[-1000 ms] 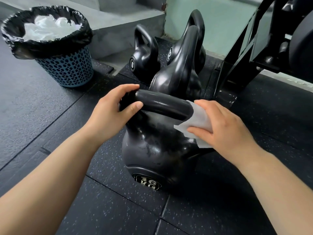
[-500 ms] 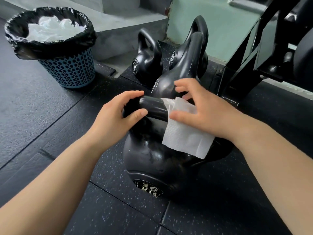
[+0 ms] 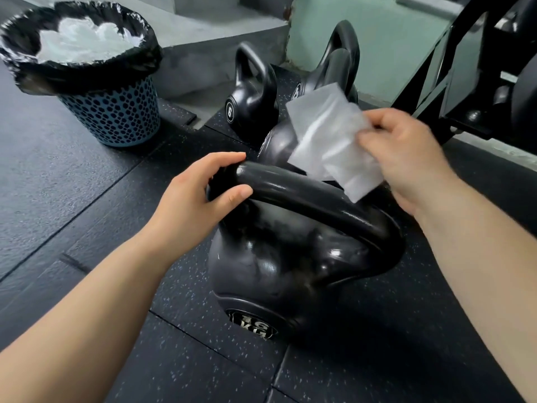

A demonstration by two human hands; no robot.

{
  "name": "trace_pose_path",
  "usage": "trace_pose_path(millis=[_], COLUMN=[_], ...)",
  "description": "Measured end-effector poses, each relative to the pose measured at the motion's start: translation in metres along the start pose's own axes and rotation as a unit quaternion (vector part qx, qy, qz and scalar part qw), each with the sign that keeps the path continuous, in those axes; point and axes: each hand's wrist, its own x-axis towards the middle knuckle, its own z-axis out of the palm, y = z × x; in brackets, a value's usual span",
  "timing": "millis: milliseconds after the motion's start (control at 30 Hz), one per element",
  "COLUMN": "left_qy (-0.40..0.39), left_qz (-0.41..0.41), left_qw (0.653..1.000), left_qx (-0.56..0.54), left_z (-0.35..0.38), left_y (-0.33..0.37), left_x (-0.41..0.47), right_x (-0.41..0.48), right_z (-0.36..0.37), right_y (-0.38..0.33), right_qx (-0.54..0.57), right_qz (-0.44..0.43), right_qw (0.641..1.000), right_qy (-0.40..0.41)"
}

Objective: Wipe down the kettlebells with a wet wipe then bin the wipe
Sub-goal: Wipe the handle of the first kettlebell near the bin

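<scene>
Four black kettlebells, as far as we count, glossy with rounded bodies and thick loop handles. We use the 16 kg kettlebell (image 3: 279, 266) as landmark: nearest to us, tilted, smooth shiny shell, label "16 KG" low on its front. Left hand (image 3: 189, 205) wraps fingers and thumb around the left end of its handle, a firm grasp. Right hand (image 3: 406, 158) pinches the wet wipe (image 3: 328, 138) above the handle's right part; wipe is thin, white, creased, partly unfolded, blurred, clear of the metal as far as we can tell. Behind the landmark sits a small kettlebell (image 3: 252, 103) marked 6, and right of that two taller kettlebells (image 3: 334, 74) close together, partly hidden by the wipe. Far left of the landmark stands the bin (image 3: 116, 114), blue perforated plastic, black bag folded over the rim, crumpled white wipes inside. Floor (image 3: 72, 175) is black rubber tile with pale flecks, seams visible. Behind, a grey concrete step (image 3: 209, 39) and pale green wall (image 3: 386, 33). Right of the landmark, a black metal rack frame (image 3: 476, 68).
</scene>
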Motion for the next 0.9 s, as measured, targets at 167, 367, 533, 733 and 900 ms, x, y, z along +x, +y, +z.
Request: trace_pose_path(millis=[167,367,533,733,900], left_qy=[0.001,-0.005,-0.013,-0.010,-0.007], left_qz=[0.007,0.017,0.020,0.030,0.027], left_qw=[1.000,1.000,1.000,0.999,0.999], left_qx=[-0.011,-0.013,-0.019,-0.024,-0.025], left_z=[-0.001,0.000,-0.001,0.000,0.002], left_y=[0.000,-0.005,-0.005,-0.008,-0.009], left_x=[0.000,0.000,0.001,0.002,0.002], right_x=[0.018,0.025,0.023,0.022,0.031], right_z=[0.026,0.035,0.016,-0.016,0.007], right_y=[-0.007,-0.004,0.013,0.020,0.007], right_qx=[-0.054,-0.048,-0.041,0.061,-0.006], right_qz=[0.176,0.164,0.159,0.213,0.164], right_qw=[0.912,0.883,0.875,0.821,0.846], right_qy=[-0.367,-0.438,-0.456,-0.526,-0.507])
